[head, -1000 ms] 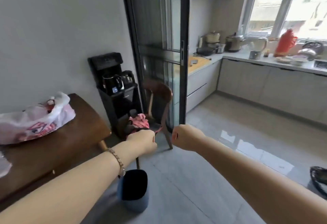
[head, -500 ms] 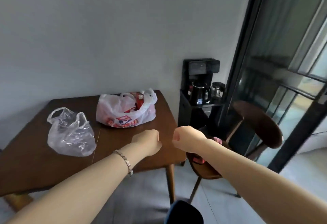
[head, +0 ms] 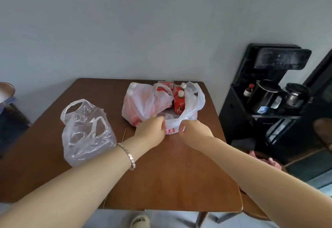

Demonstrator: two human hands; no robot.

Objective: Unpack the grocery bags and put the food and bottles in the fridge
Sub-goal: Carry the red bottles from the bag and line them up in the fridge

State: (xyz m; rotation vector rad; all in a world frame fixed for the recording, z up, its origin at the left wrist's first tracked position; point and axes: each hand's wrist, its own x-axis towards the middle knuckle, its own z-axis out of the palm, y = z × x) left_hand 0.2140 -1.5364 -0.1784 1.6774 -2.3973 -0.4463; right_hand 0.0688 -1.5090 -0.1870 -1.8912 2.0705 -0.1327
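Observation:
A white grocery bag with red print point(head: 143, 101) stands at the back of a brown wooden table point(head: 170, 170). Red bottles with white caps point(head: 179, 101) and a red carton point(head: 166, 84) show inside its open mouth. My left hand point(head: 150, 128) and my right hand point(head: 193, 128) both pinch the bag's near rim, a little apart from each other. A clear plastic bag point(head: 86, 130) lies crumpled on the table's left side; nothing shows inside it. The fridge is out of view.
A black tea station with a kettle point(head: 265, 96) and a glass pot point(head: 294, 94) stands right of the table. A wooden chair with a pink cloth point(head: 265, 159) sits at the table's right corner. A foot in a slipper point(head: 140, 221) shows below the table's edge.
The view swung left from the kitchen doorway to the table. Both fists moved forward over the table and took hold of the white bag's near rim.

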